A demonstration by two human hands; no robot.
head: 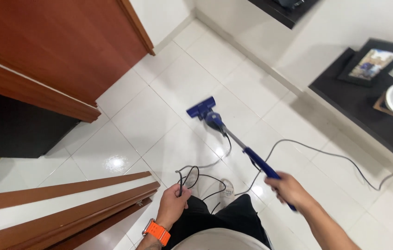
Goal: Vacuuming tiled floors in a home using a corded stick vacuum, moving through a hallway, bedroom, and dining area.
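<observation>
A person's right hand [288, 189], fingers closed, grips the blue vacuum cleaner [233, 136] at frame centre, its long axis running from lower right to its head at upper left on the white tile floor [127, 120]. The left hand [173, 203] clutches what appears to be the looped cord [196, 176].

No packages, labels, signs or screens show in this view.

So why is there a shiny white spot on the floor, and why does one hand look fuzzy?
In the head view, the spot is glare from a light bouncing off the glossy floor tiles; a fainter one sits by the cord. The right hand on the blue vacuum is smeared by motion blur, while the left hand gripping looped cord looks sharper. Edges bend slightly from the wide lens.
</observation>
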